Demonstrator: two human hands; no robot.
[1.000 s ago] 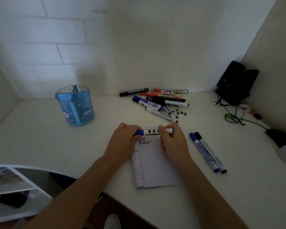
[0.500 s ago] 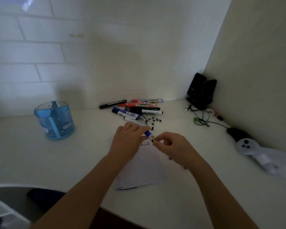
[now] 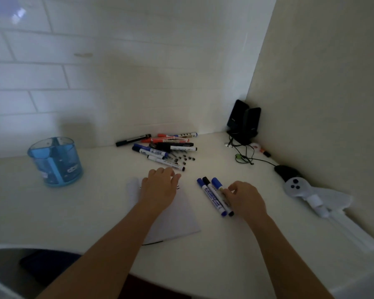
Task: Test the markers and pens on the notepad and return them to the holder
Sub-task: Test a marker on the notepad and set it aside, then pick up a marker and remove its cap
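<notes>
A white notepad (image 3: pixel 177 221) lies on the desk with small ink marks near its top edge. My left hand (image 3: pixel 160 188) rests palm down on its upper part, holding nothing. To the right, a blue marker (image 3: pixel 211 196) and a black-capped marker (image 3: pixel 206 180) lie side by side. A third, blue-capped marker (image 3: pixel 216 182) lies against them, and my right hand (image 3: pixel 246 199) pinches its lower body. A pile of markers and pens (image 3: pixel 166 145) sits by the back wall. The blue translucent holder (image 3: pixel 56 162) stands at the far left.
Small dark bits (image 3: pixel 185 158) are scattered beside the pile. Black speakers (image 3: pixel 243 124) and tangled cables (image 3: pixel 244 157) fill the back right corner. A dark mouse (image 3: pixel 286 170) and a white controller (image 3: pixel 298 186) lie along the right wall. The desk's front edge curves below my arms.
Both hands held the blue-capped marker over the notepad. My right hand has carried it right and down beside the two markers, and my left hand has let go and settled on the notepad.
</notes>
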